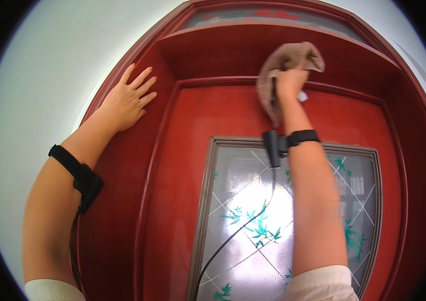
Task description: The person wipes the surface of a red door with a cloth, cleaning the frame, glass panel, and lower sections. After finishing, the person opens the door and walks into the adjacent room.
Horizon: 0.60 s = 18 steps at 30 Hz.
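Observation:
My right hand [291, 82] is raised high and grips a brown cloth [269, 88], which bunches above the fingers and hangs down at the left. The cloth is in front of the top board [216, 52] of a dark red wooden door frame; whether it touches the wood I cannot tell. My left hand [128, 98] rests with fingers spread on the left jamb [122, 158] of the frame and holds nothing. Behind my right forearm stands a red door [194, 113] with a patterned glass pane [247, 248] decorated with green leaves.
Above the top board is a transom window [273, 17]. A pale wall [40, 75] borders the frame at the left. Black straps with devices sit on both forearms, and a black cable [231, 237] trails down from the right device [272, 148] across the glass.

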{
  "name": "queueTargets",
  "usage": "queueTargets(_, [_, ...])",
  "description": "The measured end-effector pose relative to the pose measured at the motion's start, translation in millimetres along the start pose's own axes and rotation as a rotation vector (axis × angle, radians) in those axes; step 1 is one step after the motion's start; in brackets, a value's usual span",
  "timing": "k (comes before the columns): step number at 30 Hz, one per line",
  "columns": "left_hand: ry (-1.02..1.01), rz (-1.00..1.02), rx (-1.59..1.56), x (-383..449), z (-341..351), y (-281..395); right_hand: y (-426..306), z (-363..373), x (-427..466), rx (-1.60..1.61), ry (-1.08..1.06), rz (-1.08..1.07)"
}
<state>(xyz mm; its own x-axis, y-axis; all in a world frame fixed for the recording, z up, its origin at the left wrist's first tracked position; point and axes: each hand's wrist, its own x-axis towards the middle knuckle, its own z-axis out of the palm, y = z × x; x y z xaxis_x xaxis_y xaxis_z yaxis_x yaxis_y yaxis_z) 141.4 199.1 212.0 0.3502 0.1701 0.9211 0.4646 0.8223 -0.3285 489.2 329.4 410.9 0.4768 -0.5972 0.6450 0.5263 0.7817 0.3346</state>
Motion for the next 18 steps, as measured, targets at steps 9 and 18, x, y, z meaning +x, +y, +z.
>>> queueTargets(9, [-0.04, 0.003, 0.003, 0, 2, -2, 100, 4, 46, 0.151, -0.098, 0.311])
queueTargets(18, [-0.16, -0.006, 0.087, 5, -3, 0, -61, 123, -97, 0.36, -0.152, 0.353])
